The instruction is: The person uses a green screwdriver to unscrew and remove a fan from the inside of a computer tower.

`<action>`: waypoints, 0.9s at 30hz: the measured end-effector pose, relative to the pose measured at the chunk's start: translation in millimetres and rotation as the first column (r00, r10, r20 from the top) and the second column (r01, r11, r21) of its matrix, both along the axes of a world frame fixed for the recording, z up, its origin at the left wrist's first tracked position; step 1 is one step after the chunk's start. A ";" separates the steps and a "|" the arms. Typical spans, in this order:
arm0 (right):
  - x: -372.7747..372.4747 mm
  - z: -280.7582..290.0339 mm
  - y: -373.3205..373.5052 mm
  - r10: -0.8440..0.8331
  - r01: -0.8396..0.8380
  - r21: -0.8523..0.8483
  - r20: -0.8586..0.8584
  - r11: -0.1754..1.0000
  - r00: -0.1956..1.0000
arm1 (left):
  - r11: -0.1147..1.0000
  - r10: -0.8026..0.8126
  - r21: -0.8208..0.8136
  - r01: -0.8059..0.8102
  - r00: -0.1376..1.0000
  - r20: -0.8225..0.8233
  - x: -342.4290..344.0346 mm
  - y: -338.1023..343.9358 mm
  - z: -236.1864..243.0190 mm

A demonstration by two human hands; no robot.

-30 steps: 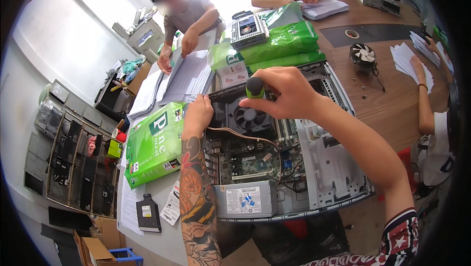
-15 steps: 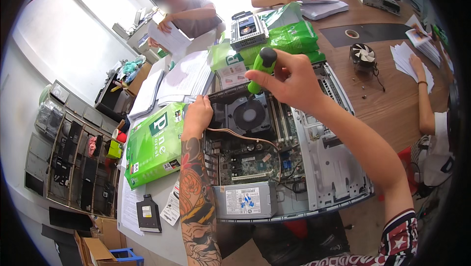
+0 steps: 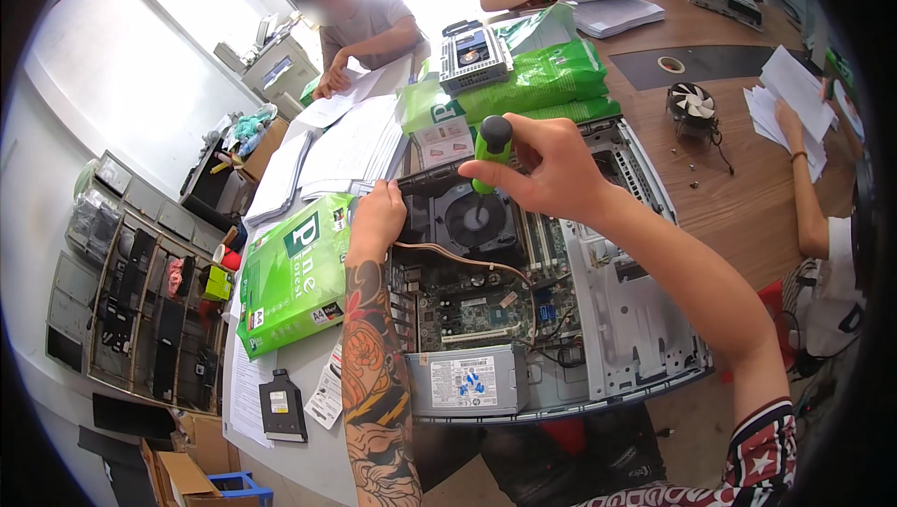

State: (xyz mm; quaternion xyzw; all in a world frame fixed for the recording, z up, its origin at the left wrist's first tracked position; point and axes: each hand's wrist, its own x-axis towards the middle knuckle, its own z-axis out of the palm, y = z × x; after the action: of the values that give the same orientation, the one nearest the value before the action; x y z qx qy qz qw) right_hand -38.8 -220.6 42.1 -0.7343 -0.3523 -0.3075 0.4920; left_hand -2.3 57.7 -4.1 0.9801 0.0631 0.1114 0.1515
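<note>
My right hand (image 3: 556,169) is closed around the green and black handle of a screwdriver (image 3: 492,152). Its shaft points down at the round black cooling fan (image 3: 475,219) inside an open computer case (image 3: 645,297); whether the tip touches the fan is hard to make out. My left hand (image 3: 377,219) grips the case's far left edge, its fingertips on the rim. Toward me from the fan lie the circuit board (image 3: 467,313), a thin cable (image 3: 448,253) running across it, and the silver power supply (image 3: 467,384).
A green paper pack (image 3: 294,273) lies left of the case, beside a small black drive (image 3: 283,406). Beyond the case, a metal drive unit (image 3: 474,57) rests on green packs (image 3: 551,77). A loose fan cooler (image 3: 692,107) and tape roll (image 3: 670,65) stand right. Other people handle papers.
My right hand has lowered the screwdriver and brought its shaft over the fan's middle. My left hand stays put. The person at far left has lowered a sheet; one at right has raised papers.
</note>
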 end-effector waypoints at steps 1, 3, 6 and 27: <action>1.1 -1.3 0.6 0.005 -0.005 0.002 0.002 1.000 1.000 | 1.000 0.002 -0.004 -0.002 1.000 -0.004 -0.1 -0.5 0.2; 2.4 -2.2 0.6 0.011 -0.011 0.004 0.003 1.000 1.000 | 1.000 0.005 -0.009 -0.005 1.000 -0.009 -1.0 -1.4 0.4; 3.3 -1.5 -3.0 0.012 -0.012 0.006 -0.022 1.000 1.000 | 1.000 0.003 -0.005 -0.003 1.000 -0.011 -0.7 -3.5 0.4; 3.3 -0.3 -3.7 -0.013 0.012 -0.046 -0.033 0.999 0.999 | 1.000 -0.002 0.004 0.002 1.000 -0.010 -0.1 0.2 -0.7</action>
State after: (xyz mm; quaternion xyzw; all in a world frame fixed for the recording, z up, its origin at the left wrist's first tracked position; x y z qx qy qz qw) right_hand -35.6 -224.3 41.7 -0.7525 -0.3466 -0.2903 0.4789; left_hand -2.4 58.0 -4.8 0.9810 0.0625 0.1065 0.1494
